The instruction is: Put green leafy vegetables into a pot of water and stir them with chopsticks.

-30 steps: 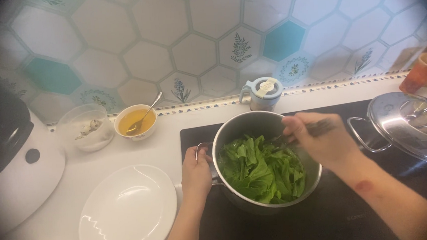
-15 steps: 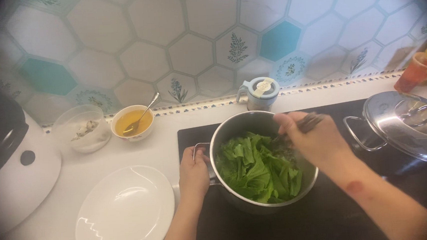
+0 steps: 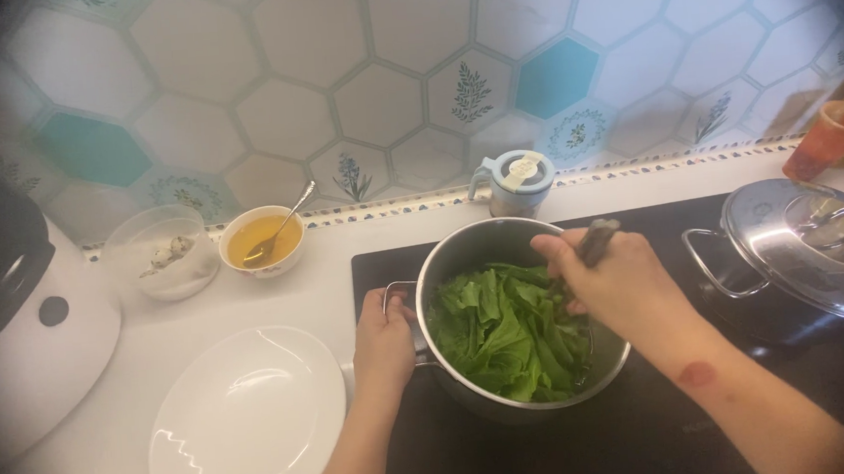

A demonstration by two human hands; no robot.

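Gripping the pot handle (image 3: 399,298) with your left hand (image 3: 382,344), you steady the steel pot (image 3: 463,254) on the black cooktop (image 3: 654,439). Your right hand (image 3: 609,288), closed on dark utensils (image 3: 595,240), works bright, barely wilted greens (image 3: 503,335); the white plate (image 3: 247,422) waits bare.

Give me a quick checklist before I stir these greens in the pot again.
1. Left hand steadying the pot by its handle: ok.
2. Right hand has a firm grip on the utensil: ok; what kind it is, cannot tell.
3. Greens all inside the rim: ok.
4. Pot sitting flat on the cooktop: ok.
5. White plate beside the pot, bare: ok.
6. Water level under the greens: cannot tell.
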